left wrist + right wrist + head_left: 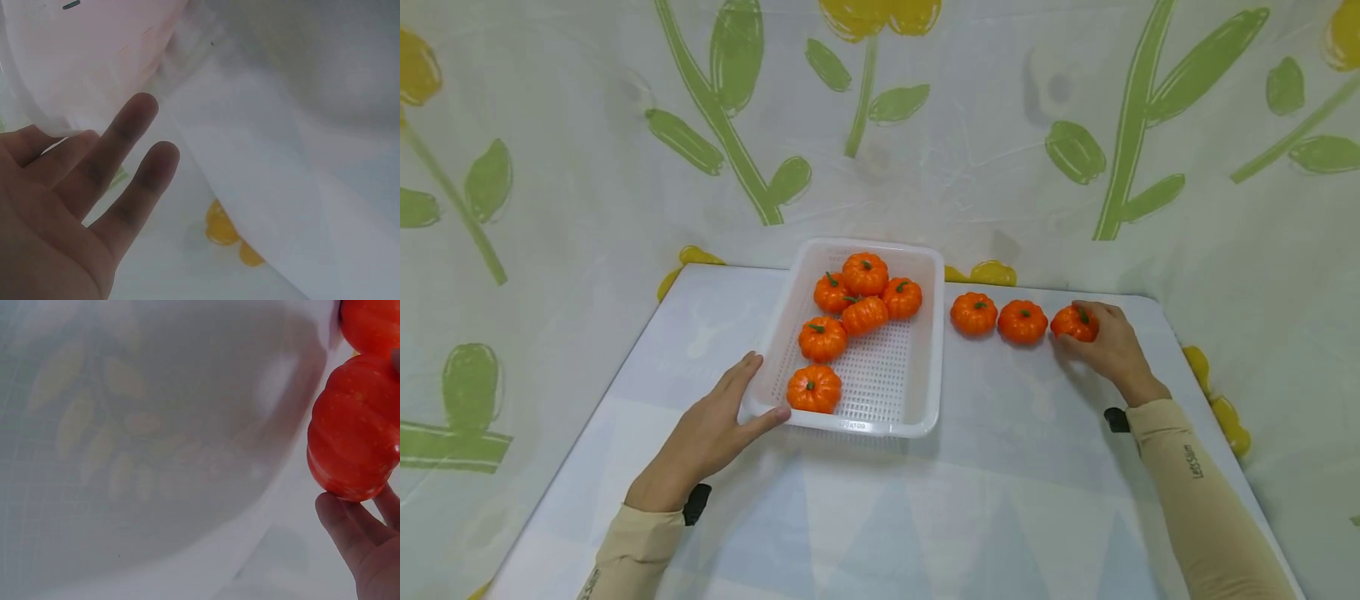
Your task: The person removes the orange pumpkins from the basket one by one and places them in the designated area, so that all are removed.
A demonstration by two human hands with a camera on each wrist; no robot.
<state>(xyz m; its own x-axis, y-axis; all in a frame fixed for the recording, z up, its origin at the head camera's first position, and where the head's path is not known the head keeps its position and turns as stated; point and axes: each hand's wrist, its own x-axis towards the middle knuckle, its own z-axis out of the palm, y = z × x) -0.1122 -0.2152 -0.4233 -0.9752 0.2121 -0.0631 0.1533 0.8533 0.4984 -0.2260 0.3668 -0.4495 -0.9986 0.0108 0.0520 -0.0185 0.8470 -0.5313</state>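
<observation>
A white plastic basket [925, 358] with a perforated bottom stands on the table, with several small orange pumpkins inside, one of them a pumpkin [814, 388] at the front left. My left hand [711, 433] touches the basket's near left corner, thumb at the front rim and fingers stretched along the left side. In the left wrist view, two fingers [134, 119] extend free of the basket wall. To the right, my right hand [1108, 342] grips a ribbed pumpkin [353, 431] with a green stem between thumb and fingers. It is the rightmost of three in a row.
Beside the basket, in line with the gripped one, lie a pumpkin [973, 315] and another pumpkin [1022, 322]. The white table [1000, 467] has its back edge against a flower-printed curtain [955, 167], which also hangs at both sides.
</observation>
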